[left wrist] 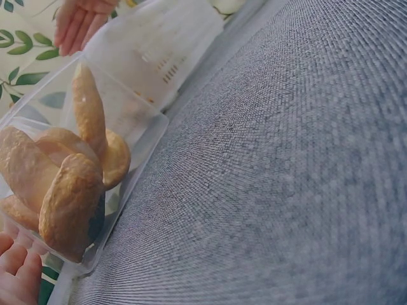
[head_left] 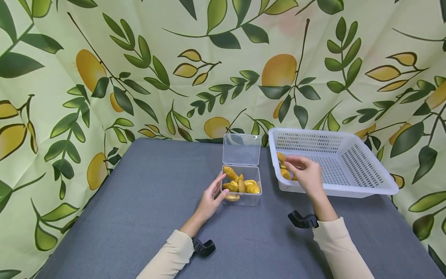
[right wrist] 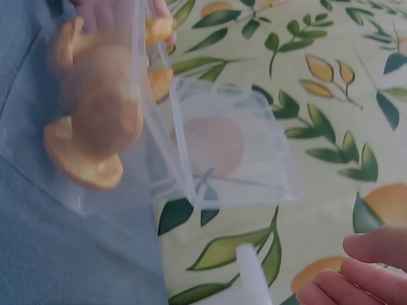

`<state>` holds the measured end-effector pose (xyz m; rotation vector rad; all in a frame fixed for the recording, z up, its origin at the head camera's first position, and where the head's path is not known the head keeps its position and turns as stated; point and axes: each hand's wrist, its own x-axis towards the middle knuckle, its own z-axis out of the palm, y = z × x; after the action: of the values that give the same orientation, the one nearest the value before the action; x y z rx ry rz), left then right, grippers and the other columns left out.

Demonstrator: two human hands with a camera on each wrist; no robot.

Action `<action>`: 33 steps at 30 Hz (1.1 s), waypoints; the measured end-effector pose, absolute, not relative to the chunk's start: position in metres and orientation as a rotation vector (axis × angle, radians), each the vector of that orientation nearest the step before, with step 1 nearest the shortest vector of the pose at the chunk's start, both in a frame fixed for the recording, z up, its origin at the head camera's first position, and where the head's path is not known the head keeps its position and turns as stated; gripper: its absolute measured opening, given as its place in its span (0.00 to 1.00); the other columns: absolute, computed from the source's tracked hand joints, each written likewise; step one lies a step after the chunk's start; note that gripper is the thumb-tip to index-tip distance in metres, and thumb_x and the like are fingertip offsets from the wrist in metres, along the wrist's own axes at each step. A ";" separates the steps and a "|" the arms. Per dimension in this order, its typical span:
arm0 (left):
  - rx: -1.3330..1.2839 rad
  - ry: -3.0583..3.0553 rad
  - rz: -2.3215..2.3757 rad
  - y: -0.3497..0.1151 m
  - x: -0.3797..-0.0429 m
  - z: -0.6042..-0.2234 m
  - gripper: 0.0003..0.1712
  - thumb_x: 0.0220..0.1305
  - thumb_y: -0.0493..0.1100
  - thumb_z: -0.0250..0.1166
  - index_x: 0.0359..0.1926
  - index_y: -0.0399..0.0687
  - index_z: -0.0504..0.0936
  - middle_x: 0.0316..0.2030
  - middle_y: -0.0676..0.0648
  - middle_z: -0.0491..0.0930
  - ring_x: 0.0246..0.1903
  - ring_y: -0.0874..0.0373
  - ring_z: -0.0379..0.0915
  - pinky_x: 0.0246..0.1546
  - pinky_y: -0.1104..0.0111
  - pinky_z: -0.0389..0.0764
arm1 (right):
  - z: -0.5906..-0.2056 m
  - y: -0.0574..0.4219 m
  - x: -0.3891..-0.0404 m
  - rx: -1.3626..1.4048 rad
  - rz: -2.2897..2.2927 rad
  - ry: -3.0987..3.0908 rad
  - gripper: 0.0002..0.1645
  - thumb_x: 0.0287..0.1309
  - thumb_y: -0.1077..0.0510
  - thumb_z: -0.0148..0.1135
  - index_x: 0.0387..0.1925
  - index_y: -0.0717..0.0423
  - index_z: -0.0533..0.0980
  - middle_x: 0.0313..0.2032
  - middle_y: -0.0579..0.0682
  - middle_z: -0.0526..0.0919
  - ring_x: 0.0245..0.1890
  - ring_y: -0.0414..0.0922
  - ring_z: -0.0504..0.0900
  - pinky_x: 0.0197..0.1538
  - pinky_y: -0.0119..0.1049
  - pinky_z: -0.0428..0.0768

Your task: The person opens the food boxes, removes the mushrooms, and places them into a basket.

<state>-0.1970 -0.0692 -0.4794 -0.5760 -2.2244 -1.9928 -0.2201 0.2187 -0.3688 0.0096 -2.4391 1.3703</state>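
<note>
A clear plastic box (head_left: 245, 199) stands on the table with its lid (head_left: 241, 149) raised at the back. Several knobbly golden-brown pieces (left wrist: 73, 206) fill it; their exact kind does not show. My left hand (head_left: 210, 197) touches the box's left side, thumb near the front corner and fingers along the wall. Over the left end of a white plastic basket (head_left: 334, 190) is my right hand (head_left: 306, 173), thumb and fingertips right beside a golden-brown piece (head_left: 280, 157). Both wrist views show no piece between the right hand's fingers (right wrist: 375, 244).
More golden-brown pieces (head_left: 285, 174) lie against the basket's left wall. The basket has slotted sides and stands to the right of the box. A leaf-and-fruit patterned cloth (head_left: 216, 77) hangs behind and beside the grey table (head_left: 167, 174).
</note>
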 end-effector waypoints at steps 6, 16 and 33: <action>-0.587 -2.223 -1.991 -0.070 -0.197 -0.479 0.31 0.68 0.36 0.57 0.70 0.35 0.61 0.75 0.35 0.51 0.73 0.41 0.50 0.74 0.69 0.59 | -0.368 0.207 -0.213 0.107 1.408 -2.425 0.14 0.54 0.65 0.68 0.42 0.69 0.82 0.34 0.51 0.89 0.29 0.14 0.76 0.34 0.11 0.79; -0.601 -2.193 -1.982 -0.069 -0.198 -0.481 0.30 0.68 0.35 0.57 0.69 0.34 0.62 0.74 0.33 0.53 0.72 0.40 0.52 0.70 0.80 0.58 | -0.369 0.188 -0.204 0.253 1.467 -2.487 0.15 0.55 0.65 0.66 0.45 0.69 0.81 0.43 0.68 0.85 0.33 0.17 0.78 0.39 0.11 0.79; -0.579 -2.205 -2.004 -0.068 -0.197 -0.481 0.31 0.68 0.34 0.57 0.70 0.37 0.62 0.74 0.35 0.52 0.73 0.43 0.51 0.73 0.58 0.57 | -0.382 0.155 -0.198 0.372 1.561 -2.559 0.13 0.55 0.65 0.66 0.43 0.66 0.82 0.41 0.65 0.87 0.35 0.31 0.86 0.39 0.19 0.84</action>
<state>-0.1974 -0.0683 -0.4807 -0.5790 -2.2050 -2.0041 -0.1984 0.1550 -0.3820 0.3722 -2.5585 1.5607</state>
